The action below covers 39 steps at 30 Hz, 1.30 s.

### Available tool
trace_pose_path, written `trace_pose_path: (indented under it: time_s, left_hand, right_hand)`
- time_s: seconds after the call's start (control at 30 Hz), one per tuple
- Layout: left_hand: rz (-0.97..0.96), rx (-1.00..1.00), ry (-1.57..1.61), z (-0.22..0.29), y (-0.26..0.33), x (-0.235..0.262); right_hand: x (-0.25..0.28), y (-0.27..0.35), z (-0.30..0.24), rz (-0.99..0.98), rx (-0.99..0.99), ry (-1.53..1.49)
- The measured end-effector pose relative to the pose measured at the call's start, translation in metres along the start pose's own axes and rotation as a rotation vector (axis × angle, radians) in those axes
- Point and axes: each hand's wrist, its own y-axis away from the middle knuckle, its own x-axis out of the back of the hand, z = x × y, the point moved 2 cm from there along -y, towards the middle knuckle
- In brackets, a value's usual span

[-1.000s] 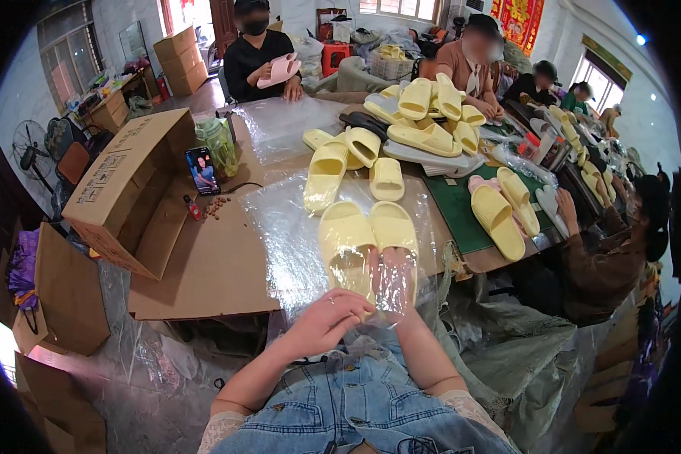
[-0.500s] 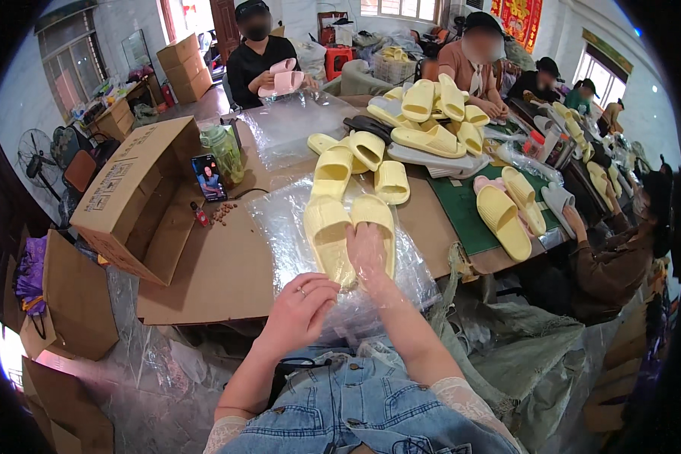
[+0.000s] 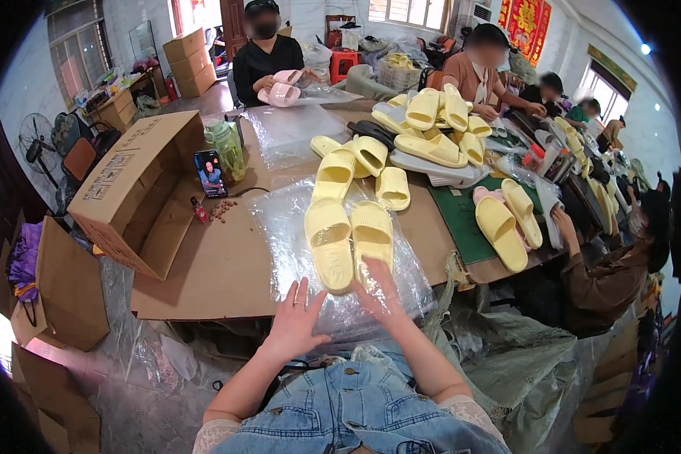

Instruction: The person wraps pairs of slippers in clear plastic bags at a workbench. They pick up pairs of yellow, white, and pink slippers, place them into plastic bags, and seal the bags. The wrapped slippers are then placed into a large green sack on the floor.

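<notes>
Right hand (image 3: 378, 284) flat, fingers extended, touching heel of right slipper (image 3: 372, 236); pair's long axis runs straight away; left hand (image 3: 295, 321) open, splayed on bag (image 3: 280, 219) nearby.

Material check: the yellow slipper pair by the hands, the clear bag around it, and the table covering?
Yellow slipper pair: looks like moulded foam or soft rubber, matte, one-piece with no seams; could be either.
Clear bag: thin plastic film, glossy, wrinkled, see-through; the left hand and right hand rest on it.
Table covering: flattened brown cardboard, dull, with fold creases.
</notes>
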Motion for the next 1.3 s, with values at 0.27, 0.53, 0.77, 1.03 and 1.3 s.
trace_pose_path:
  time_s: [0.27,0.53,0.77,1.03,1.3]
  left_hand:
    - [0.049,0.083,0.099,-0.015,0.012,0.001]
    - [-0.072,0.1,0.371,-0.023,0.025,0.009]
    - [0.068,-0.075,0.177,-0.029,0.038,0.011]
    - [0.265,-0.429,0.035,-0.042,0.025,-0.007]
    - [0.307,-0.374,0.291,-0.055,0.022,-0.016]
  right_hand:
    - [0.103,0.046,-0.013,-0.366,0.141,-0.065]
    - [0.159,0.052,0.02,-0.089,-0.108,0.206]
    - [0.138,0.066,0.029,-0.396,0.103,0.259]
    - [0.126,0.052,0.029,-0.397,0.243,0.088]
    - [0.121,0.073,0.064,-0.301,-0.442,-0.392]
